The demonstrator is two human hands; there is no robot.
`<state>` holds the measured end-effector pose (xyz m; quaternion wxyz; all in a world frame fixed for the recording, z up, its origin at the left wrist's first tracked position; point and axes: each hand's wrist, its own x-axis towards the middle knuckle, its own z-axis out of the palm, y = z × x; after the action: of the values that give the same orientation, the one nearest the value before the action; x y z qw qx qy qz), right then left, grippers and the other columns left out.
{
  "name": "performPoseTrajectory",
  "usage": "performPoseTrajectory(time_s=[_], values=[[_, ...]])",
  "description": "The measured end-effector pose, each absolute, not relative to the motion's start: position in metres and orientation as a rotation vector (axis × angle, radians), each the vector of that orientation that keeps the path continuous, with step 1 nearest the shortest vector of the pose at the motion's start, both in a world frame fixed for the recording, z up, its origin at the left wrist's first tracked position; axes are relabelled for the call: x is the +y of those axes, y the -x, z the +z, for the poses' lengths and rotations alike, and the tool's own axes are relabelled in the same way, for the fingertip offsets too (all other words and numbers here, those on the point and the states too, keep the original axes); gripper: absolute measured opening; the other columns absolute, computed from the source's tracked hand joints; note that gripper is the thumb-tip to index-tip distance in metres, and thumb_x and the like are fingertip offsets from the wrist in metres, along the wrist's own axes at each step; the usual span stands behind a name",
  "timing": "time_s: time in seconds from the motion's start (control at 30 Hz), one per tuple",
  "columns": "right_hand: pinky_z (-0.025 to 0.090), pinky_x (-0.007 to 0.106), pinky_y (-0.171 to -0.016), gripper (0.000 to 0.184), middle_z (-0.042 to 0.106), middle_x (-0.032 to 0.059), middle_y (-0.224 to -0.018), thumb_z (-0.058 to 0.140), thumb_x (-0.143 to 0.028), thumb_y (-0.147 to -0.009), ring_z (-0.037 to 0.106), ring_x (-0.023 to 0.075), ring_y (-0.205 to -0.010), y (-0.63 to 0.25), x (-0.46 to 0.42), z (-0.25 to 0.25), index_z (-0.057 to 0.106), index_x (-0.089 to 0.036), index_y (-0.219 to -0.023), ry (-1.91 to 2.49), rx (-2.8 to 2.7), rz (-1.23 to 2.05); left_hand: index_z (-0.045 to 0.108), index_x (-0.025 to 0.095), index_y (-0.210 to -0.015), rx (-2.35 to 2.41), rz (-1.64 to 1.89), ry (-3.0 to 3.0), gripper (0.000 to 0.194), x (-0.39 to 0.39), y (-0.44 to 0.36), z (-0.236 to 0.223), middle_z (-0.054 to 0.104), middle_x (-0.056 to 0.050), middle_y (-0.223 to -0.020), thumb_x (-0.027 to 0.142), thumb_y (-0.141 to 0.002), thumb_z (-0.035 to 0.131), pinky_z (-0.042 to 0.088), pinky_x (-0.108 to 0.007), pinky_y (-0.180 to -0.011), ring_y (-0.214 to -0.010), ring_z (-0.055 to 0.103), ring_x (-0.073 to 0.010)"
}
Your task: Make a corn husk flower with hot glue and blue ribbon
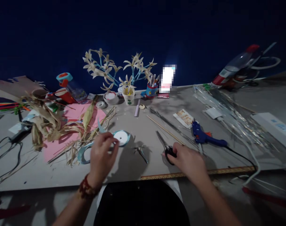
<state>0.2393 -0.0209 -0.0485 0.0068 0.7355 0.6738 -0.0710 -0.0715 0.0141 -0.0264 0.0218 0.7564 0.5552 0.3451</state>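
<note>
Gripping the black handles of a pair of metal scissors [167,147], the right hand [189,159] has its fingers curled in close, the blades pointing away from the person, over the grey counter [131,163]. In the same head view, the left hand [101,153] is narrow, thumb and forefinger brought near each other beside a white-cored roll of blue tape [121,138]; whether anything thin sits between them cannot be told. A second blue roll [85,154] lies on that hand's other side.

Between the hands is a small dark bundle of wire-like pieces [141,153]. Right of the scissors lies a blue glue gun [207,137], near a thin wooden stick [165,129]. Dried husks [50,121] partly cover pink paper [71,111] at left. Toward the back, pale husk-like flowers on blue stems [134,64] rise above a white paper cup [129,98].
</note>
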Motion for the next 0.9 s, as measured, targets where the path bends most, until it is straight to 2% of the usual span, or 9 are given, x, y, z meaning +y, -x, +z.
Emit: performPoseTrajectory(time_s=[0.07, 0.1, 0.23, 0.33, 0.43, 0.57, 0.77, 0.9], values=[[0.025, 0.027, -0.052, 0.03, 0.067, 0.0016, -0.067, 0.061, -0.052, -0.084, 0.064, 0.0224, -0.06, -0.238, -0.02, -0.049, 0.053, -0.023, -0.081, -2.351, 2.127, -0.27, 0.067, 0.02, -0.084, 1.468, 0.855, -2.186, 0.013, -0.007, 0.049, -0.041, 0.065, -0.006, -0.087, 0.024, -0.092, 0.057, 0.05, -0.03, -0.071, -0.076, 0.063, -0.0183], [0.027, 0.027, -0.052, 0.027, 0.067, 0.0014, -0.069, 0.061, -0.049, -0.084, 0.064, 0.0217, -0.06, -0.239, -0.019, -0.049, 0.053, -0.023, -0.083, -2.376, 2.141, -0.31, 0.067, 0.021, -0.083, 1.419, 0.75, -2.107, 0.013, -0.014, 0.039, -0.047, 0.065, -0.004, -0.082, 0.027, -0.092, 0.059, 0.047, -0.027, -0.065, -0.069, 0.061, -0.0165], [0.031, 0.025, -0.052, 0.02, 0.067, -0.0002, -0.073, 0.064, -0.04, -0.08, 0.062, 0.0189, -0.061, -0.244, -0.021, -0.045, 0.053, -0.024, -0.083, -2.371, 2.205, -0.569, 0.069, 0.02, -0.083, 1.531, 0.625, -1.98, 0.019, -0.018, 0.01, -0.058, 0.068, -0.004, -0.079, 0.034, -0.091, 0.06, 0.042, -0.027, -0.064, -0.071, 0.062, -0.0177], [0.037, 0.026, -0.056, 0.018, 0.066, -0.0008, -0.075, 0.065, -0.038, -0.08, 0.063, 0.019, -0.065, -0.249, -0.026, -0.04, 0.056, -0.024, -0.086, -2.34, 2.269, -0.705, 0.067, 0.019, -0.074, 1.601, 0.522, -2.018, 0.027, -0.01, 0.0, -0.057, 0.067, -0.005, -0.072, 0.039, -0.091, 0.06, 0.037, -0.028, -0.061, -0.069, 0.061, -0.0193], [0.041, 0.027, -0.06, 0.018, 0.066, 0.0007, -0.08, 0.063, -0.04, -0.084, 0.062, 0.0189, -0.068, -0.249, -0.034, -0.04, 0.059, -0.024, -0.09, -2.367, 2.36, -0.768, 0.064, 0.019, -0.071, 1.659, 0.478, -2.018, 0.025, -0.007, -0.006, -0.053, 0.066, -0.004, -0.07, 0.035, -0.09, 0.059, 0.031, -0.028, -0.058, -0.065, 0.058, -0.0188], [0.044, 0.028, -0.062, 0.019, 0.065, 0.0033, -0.081, 0.058, -0.041, -0.091, 0.058, 0.0171, -0.066, -0.23, -0.048, -0.044, 0.062, -0.022, -0.088, -2.471, 2.548, -0.891, 0.065, 0.019, -0.071, 1.609, 0.593, -1.815, 0.021, -0.006, -0.008, -0.052, 0.063, -0.003, -0.065, 0.032, -0.087, 0.059, 0.029, -0.027, -0.056, -0.06, 0.053, -0.0163], [0.049, 0.027, -0.07, 0.02, 0.066, 0.0051, -0.093, 0.056, -0.038, -0.094, 0.062, 0.0177, -0.081, -0.191, -0.058, -0.048, 0.067, -0.022, -0.096, -2.358, 2.652, -1.832, 0.065, 0.018, -0.074, 1.139, 0.953, -1.164, 0.028, -0.009, -0.004, -0.051, 0.056, 0.003, -0.061, 0.044, -0.083, 0.068, 0.035, -0.021, -0.05, -0.05, 0.047, -0.0093], [0.045, 0.024, -0.059, 0.026, 0.062, 0.0005, -0.076, 0.06, -0.045, -0.092, 0.055, 0.013, -0.064, -0.176, -0.053, -0.047, 0.067, -0.02, -0.095, -2.269, 2.275, -2.429, 0.067, 0.016, -0.074, 1.065, 1.055, -0.978, 0.026, -0.014, -0.005, -0.045, 0.055, 0.005, -0.052, 0.041, -0.079, 0.074, 0.037, -0.02, -0.05, -0.047, 0.046, -0.0078]])
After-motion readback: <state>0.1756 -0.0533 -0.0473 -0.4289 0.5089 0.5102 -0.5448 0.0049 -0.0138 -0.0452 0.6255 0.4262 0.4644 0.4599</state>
